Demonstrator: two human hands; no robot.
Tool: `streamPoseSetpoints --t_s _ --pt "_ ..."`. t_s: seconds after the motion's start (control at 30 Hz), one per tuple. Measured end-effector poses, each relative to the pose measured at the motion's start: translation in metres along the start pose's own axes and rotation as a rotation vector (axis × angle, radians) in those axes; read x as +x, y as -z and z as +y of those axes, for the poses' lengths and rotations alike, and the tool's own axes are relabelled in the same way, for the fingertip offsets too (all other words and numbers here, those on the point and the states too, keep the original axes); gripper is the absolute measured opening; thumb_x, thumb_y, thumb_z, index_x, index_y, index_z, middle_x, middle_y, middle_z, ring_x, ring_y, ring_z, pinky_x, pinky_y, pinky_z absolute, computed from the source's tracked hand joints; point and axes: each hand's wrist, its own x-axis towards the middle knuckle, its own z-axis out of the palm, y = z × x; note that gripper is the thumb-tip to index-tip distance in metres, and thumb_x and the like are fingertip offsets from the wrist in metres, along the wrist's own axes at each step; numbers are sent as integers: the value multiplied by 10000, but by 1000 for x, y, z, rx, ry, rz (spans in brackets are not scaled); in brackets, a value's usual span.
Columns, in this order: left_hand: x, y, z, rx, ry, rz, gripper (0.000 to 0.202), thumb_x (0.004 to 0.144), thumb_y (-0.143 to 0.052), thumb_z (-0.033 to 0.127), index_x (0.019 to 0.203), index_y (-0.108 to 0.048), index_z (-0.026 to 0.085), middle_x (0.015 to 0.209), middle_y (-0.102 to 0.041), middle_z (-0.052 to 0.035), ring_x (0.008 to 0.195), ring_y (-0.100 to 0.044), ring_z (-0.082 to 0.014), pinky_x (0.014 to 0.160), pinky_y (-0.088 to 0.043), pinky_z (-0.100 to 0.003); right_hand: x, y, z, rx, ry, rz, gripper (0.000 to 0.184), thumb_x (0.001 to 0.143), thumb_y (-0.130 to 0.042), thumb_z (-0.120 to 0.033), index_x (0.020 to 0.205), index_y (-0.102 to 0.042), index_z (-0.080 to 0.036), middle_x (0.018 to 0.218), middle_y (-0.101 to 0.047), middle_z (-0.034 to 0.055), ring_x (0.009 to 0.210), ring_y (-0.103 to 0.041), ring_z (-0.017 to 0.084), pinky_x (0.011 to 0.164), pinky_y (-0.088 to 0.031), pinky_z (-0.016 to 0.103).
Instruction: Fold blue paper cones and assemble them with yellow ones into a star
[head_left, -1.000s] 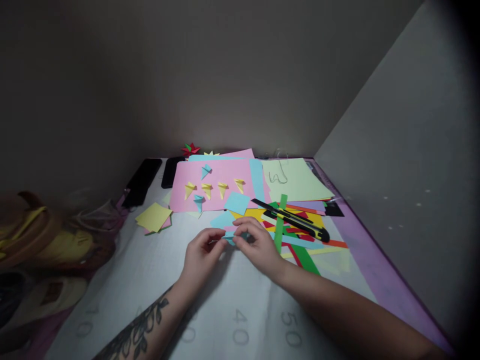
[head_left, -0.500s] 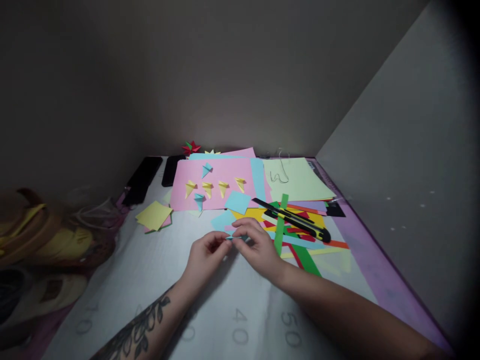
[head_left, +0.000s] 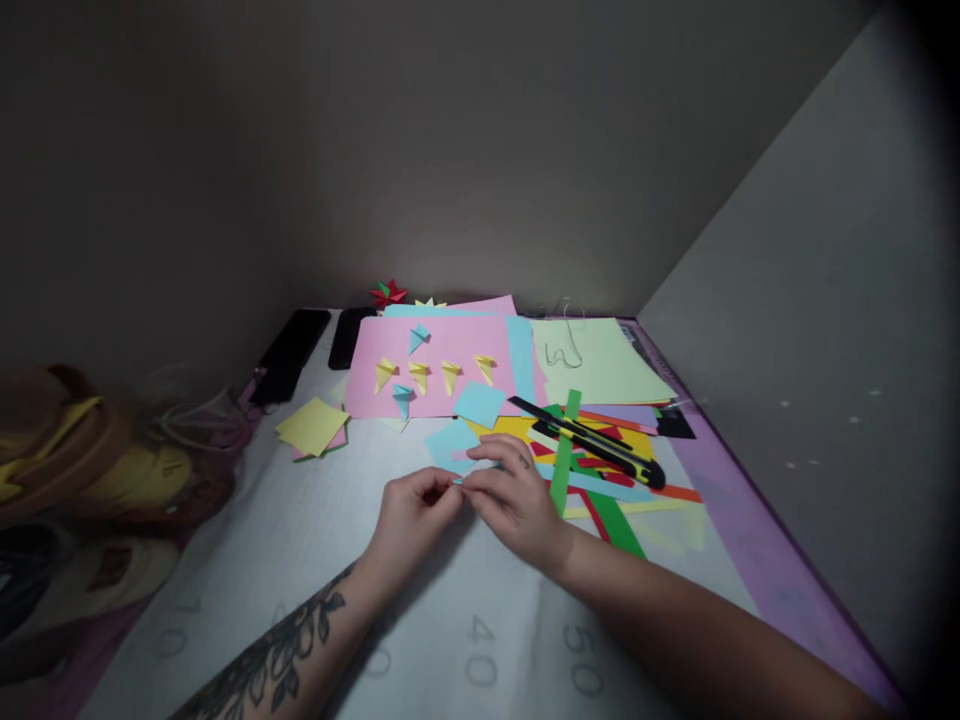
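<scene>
Just below the centre of the frame, the left hand [head_left: 415, 512] and the right hand [head_left: 519, 503] are brought together fingertip to fingertip, and a small blue paper piece [head_left: 457, 481] is pinched narrowly between them. The piece lies directly between the two hands, equally near to each. Only a sliver is shown, so its long axis can only be judged to run left to right along the line joining the fingertips. Just above the hands two loose blue squares [head_left: 452, 443] are laid, and to the right a green strip [head_left: 564, 450] and a black-and-yellow utility knife [head_left: 600, 452] are seen on a heap of coloured offcuts, the knife pointing toward the upper left. Higher up, a pink sheet [head_left: 442, 345] carries a row of small folded points [head_left: 418, 376], with a pale green sheet [head_left: 592, 355] beside it. A stack of yellow squares [head_left: 311, 425] is placed left of centre, near two dark phones [head_left: 291, 340]. Everything rests on a pale mat [head_left: 465, 600] printed with numbers, which is enclosed by plain grey walls at the top and right. A bag [head_left: 82, 460] is seen at the left edge.
</scene>
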Motion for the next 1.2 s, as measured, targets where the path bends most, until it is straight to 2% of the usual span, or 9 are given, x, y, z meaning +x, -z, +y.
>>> streamPoseSetpoints --t_s 0.33,0.57,0.77,0.87,0.97,1.03,1.13,1.2 --pt "-1 0 1 -51 12 -24 146 764 -591 253 717 -685 152 645 -674 -11 588 -581 -130 563 -451 -223 3 2 0 46 -33 6 127 817 -562 -140 839 -643 -236 1001 -611 61 1044 -515 241 913 -435 445" --pt "2 -1 -1 -178 106 -16 139 755 -614 270 735 -668 143 646 -658 -16 588 -568 -125 568 -445 -224 4 2 -2 92 -67 30 108 802 -559 -126 763 -601 -217 963 -601 63 1011 -528 225 892 -442 430" --pt "3 -1 -1 -389 180 -79 176 731 -660 301 777 -662 132 667 -657 -28 589 -567 -121 578 -449 -232 4 0 1 129 -243 24 90 778 -592 -138 736 -595 -217 1012 -578 73 1011 -551 221 871 -461 397" --pt "3 -1 0 -433 191 -113 210 726 -679 319 823 -661 133 703 -668 -34 622 -581 -126 603 -455 -237 4 -1 3 149 -268 6 98 776 -591 -126 733 -596 -214 1017 -569 74 1021 -553 215 881 -460 385" --pt "3 -2 -1 -413 185 -80 208 751 -662 340 757 -652 133 651 -645 -21 604 -560 -117 583 -435 -222 2 -3 4 155 -257 -13 94 783 -587 -129 753 -596 -218 1039 -556 73 1048 -542 214 905 -449 386" --pt "4 -2 -1 -405 185 -35 216 771 -646 342 720 -649 133 632 -640 -19 595 -547 -111 580 -423 -217 1 -3 4 154 -292 11 116 772 -599 -134 841 -591 -227 1114 -526 83 1107 -514 224 932 -434 396" --pt "5 -2 -1 -444 188 5 225 787 -640 343 708 -654 133 667 -662 -34 633 -560 -117 631 -432 -229 0 -3 4 160 -372 59 212 745 -623 -139 926 -565 -233 1215 -464 97 1205 -447 244 959 -413 407" --pt "5 -2 -1 -484 180 6 231 795 -637 349 714 -660 134 698 -673 -44 674 -575 -127 671 -439 -241 0 -4 4 185 -406 42 179 745 -629 -150 894 -574 -233 1227 -457 90 1230 -428 247 980 -394 411"
